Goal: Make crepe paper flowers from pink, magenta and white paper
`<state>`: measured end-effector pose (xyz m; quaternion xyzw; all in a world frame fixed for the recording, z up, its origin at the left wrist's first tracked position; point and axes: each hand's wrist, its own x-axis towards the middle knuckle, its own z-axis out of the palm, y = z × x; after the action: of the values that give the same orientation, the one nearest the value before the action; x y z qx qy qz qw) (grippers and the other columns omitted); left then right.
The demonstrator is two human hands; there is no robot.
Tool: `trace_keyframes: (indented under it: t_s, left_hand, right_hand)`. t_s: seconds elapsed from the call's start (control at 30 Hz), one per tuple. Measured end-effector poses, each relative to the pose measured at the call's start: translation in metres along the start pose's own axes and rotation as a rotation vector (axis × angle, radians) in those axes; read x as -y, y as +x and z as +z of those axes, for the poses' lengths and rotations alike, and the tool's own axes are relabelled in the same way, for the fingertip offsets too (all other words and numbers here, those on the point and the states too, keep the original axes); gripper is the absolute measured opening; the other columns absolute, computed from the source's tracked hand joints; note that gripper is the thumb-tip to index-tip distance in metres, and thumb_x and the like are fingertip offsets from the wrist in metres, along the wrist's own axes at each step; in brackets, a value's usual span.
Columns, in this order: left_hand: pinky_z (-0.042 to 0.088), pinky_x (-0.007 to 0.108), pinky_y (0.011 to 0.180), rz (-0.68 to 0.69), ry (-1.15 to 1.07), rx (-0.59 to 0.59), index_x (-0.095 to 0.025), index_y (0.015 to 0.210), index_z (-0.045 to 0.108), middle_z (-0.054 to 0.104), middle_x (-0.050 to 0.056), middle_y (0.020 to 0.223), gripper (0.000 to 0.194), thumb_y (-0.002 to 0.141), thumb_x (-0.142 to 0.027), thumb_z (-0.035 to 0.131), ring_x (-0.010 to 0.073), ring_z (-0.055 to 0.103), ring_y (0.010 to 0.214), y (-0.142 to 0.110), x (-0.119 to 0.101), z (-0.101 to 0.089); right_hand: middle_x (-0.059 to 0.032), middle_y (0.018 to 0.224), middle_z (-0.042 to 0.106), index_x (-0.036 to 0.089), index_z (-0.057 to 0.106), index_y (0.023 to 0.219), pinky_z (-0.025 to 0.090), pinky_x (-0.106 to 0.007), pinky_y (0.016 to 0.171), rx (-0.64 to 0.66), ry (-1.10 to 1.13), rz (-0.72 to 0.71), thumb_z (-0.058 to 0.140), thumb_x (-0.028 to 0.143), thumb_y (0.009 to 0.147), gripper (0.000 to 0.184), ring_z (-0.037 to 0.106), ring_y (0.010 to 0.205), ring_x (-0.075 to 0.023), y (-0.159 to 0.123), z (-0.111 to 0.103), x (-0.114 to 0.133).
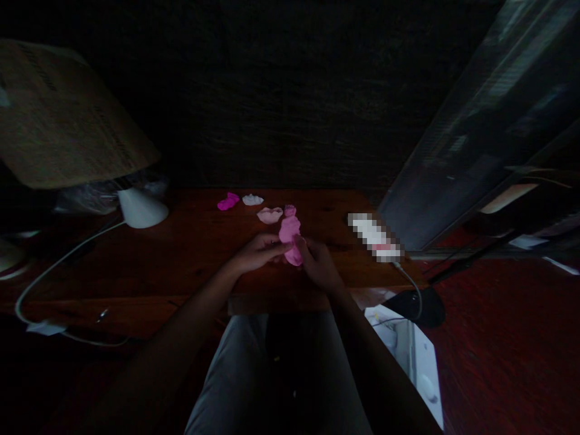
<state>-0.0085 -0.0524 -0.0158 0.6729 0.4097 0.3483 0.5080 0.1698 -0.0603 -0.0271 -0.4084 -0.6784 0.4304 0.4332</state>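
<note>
My left hand [260, 252] and my right hand [319, 263] meet over the table's front part, fingers closed on a soft, lumpy pink piece [290, 232] between them. Whether it is clay or cloth I cannot tell in this dim light. Both thumbs press on its lower part. Beyond its top end is a small, darker pink lump [290, 210]. Just left of that lies a pale pink piece [270, 215] with an uneven edge. Farther back are a white piece [252, 199] and a bright magenta piece [228, 201]. Some of my fingertips are hidden.
The wooden table [190, 254] stands against a dark wall. On its left a white lamp-like base [141, 208] trails a cable, near a large cardboard piece [67, 115]. A blurred-out white object [374, 235] with a cord lies right. Below stands an open white box [423, 368].
</note>
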Motion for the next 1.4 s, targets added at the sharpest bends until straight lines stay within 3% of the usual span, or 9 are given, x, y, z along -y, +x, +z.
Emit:
trace_keyframes:
  t_s: [0.2, 0.43, 0.77, 1.03, 1.27, 1.4]
  left_hand:
    - [0.031, 0.022, 0.048, -0.019, 0.023, -0.025, -0.015, 0.062, 0.055, 0.049, -0.003, 0.053, 0.045, 0.082, -0.054, 0.059, 0.0081, 0.042, 0.049, 0.002, 0.005, 0.001]
    - [0.030, 0.021, 0.049, 0.094, 0.061, -0.179, -0.014, 0.064, 0.055, 0.047, -0.004, 0.056, 0.045, 0.080, -0.055, 0.062, 0.0073, 0.039, 0.051, 0.002, 0.007, 0.000]
    - [0.035, 0.020, 0.049, 0.035, 0.073, -0.035, -0.015, 0.066, 0.058, 0.058, 0.000, 0.057, 0.046, 0.087, -0.056, 0.053, 0.0083, 0.046, 0.050, 0.002, 0.003, 0.002]
    - [0.036, 0.021, 0.052, 0.081, 0.143, -0.002, -0.016, 0.064, 0.056, 0.054, -0.002, 0.054, 0.046, 0.086, -0.056, 0.053, 0.0091, 0.047, 0.051, 0.000, 0.003, -0.003]
    - [0.029, 0.022, 0.049, 0.063, 0.126, 0.044, -0.015, 0.069, 0.062, 0.058, -0.001, 0.057, 0.051, 0.082, -0.063, 0.055, 0.0083, 0.041, 0.049, -0.004, -0.002, 0.002]
    - [0.030, 0.023, 0.051, 0.049, 0.144, 0.019, -0.013, 0.066, 0.063, 0.052, -0.001, 0.054, 0.058, 0.078, -0.070, 0.054, 0.0085, 0.039, 0.049, -0.006, -0.002, 0.007]
  right_hand:
    - [0.0013, 0.056, 0.056, 0.019, 0.054, 0.068, 0.039, -0.023, 0.051, 0.017, -0.005, 0.028, 0.040, 0.064, 0.092, 0.053, 0.054, 0.051, -0.0128, 0.001, 0.001, 0.003]
    - [0.0033, 0.054, 0.053, 0.019, 0.056, 0.073, 0.039, -0.023, 0.055, 0.016, -0.023, -0.012, 0.043, 0.061, 0.093, 0.048, 0.053, 0.052, -0.0118, 0.001, -0.001, 0.002]
    - [0.0017, 0.056, 0.055, 0.020, 0.053, 0.069, 0.039, -0.023, 0.050, -0.114, 0.079, 0.047, 0.047, 0.064, 0.088, 0.049, 0.053, 0.051, -0.0127, 0.004, 0.000, -0.001]
    - [0.0040, 0.051, 0.050, 0.020, 0.052, 0.068, 0.037, -0.023, 0.047, -0.030, 0.016, 0.122, 0.045, 0.070, 0.086, 0.053, 0.049, 0.045, -0.0116, 0.009, 0.001, 0.001]
    - [0.0041, 0.054, 0.049, 0.019, 0.055, 0.069, 0.028, -0.023, 0.045, 0.152, 0.056, 0.177, 0.050, 0.073, 0.079, 0.056, 0.040, 0.046, -0.0093, 0.013, -0.011, 0.009]
    - [0.0044, 0.057, 0.050, 0.017, 0.061, 0.073, 0.029, -0.023, 0.048, 0.231, 0.121, 0.104, 0.056, 0.067, 0.079, 0.050, 0.039, 0.050, -0.0090, 0.014, -0.017, 0.003]
